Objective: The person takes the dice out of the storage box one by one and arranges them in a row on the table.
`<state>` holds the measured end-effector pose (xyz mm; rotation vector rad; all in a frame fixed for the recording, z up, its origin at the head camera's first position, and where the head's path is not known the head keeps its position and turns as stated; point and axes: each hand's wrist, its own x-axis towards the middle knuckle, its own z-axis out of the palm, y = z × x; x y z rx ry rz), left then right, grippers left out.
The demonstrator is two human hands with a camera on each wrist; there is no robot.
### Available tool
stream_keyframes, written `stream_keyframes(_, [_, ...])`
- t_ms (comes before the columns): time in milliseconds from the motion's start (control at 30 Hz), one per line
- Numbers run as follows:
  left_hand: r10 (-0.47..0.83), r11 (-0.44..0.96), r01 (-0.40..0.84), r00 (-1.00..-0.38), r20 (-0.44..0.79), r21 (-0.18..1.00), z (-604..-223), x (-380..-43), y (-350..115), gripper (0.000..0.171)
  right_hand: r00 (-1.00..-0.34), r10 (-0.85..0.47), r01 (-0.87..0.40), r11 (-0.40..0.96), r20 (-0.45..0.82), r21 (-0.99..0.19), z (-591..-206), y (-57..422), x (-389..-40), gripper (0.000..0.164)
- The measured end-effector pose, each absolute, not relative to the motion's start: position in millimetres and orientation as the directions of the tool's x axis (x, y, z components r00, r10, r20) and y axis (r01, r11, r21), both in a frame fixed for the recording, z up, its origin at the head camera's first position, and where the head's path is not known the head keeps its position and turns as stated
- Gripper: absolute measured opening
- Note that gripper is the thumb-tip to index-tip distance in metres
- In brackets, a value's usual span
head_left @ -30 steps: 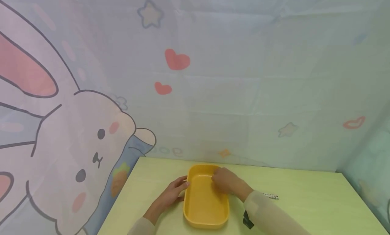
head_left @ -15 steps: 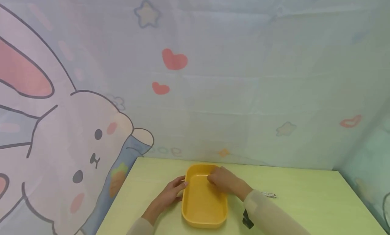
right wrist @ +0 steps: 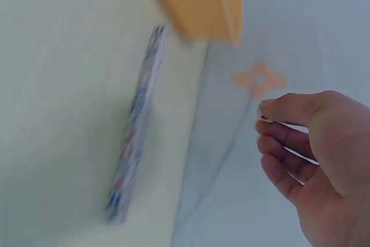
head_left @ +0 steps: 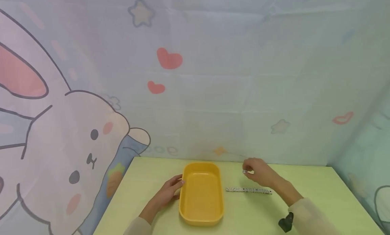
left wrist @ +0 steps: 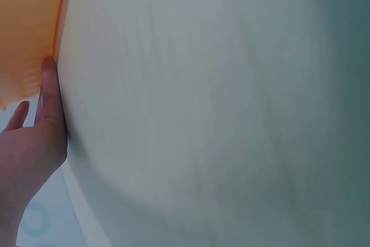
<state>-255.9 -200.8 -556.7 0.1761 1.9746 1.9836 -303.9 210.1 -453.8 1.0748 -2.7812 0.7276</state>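
Observation:
A yellow rectangular tray (head_left: 201, 197) stands on the table. My left hand (head_left: 167, 192) rests against its left side, fingers extended; in the left wrist view the fingertips of the left hand (left wrist: 43, 114) touch the tray's outer wall (left wrist: 29, 33). To the right of the tray, my right hand (head_left: 260, 172) is raised above the table. It pinches a small white die (head_left: 244, 171) between thumb and fingers; a red dot shows on the die (right wrist: 265, 118) in the right wrist view. Below that hand lies a straight row of white dice (head_left: 248, 190), blurred in the right wrist view.
The light green table (head_left: 307, 197) ends at a back wall cloth (head_left: 213, 92) printed with a rabbit, hearts and stars. A black device (head_left: 286, 222) is on the right wrist. At the far right hangs a cable (head_left: 376, 204).
My right hand has left the inside of the tray and moved right, above the row of dice, where it now shows a die in its pinch. The left hand stays at the tray's side.

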Motion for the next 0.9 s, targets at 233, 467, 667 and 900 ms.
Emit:
stream_keyframes(233, [0.320,0.003,-0.157,-0.936,-0.150,0.988,-552,-254,-205,0.064,-0.822,-0.531,-0.566,0.718,0.208,-0.405,-482,291,-304,0.015])
stream_keyframes(467, [0.315,0.004,-0.160,-0.937,-0.153,0.987,-554,-252,-208,0.062,-0.831,-0.533,-0.547,0.735,0.156,-0.402,-513,316,-296,0.014])
stream_keyframes(667, [0.339,-0.009,-0.162,-0.929,-0.150,0.987,-557,-252,-208,0.063,-0.820,-0.552,-0.562,0.727,0.153,-0.395,-531,316,-291,0.018])
stream_keyframes(900, [0.330,0.004,-0.157,-0.932,-0.150,0.988,-558,-250,-208,0.061,-0.827,-0.541,-0.551,0.729,0.151,-0.406,-536,313,-288,0.019])
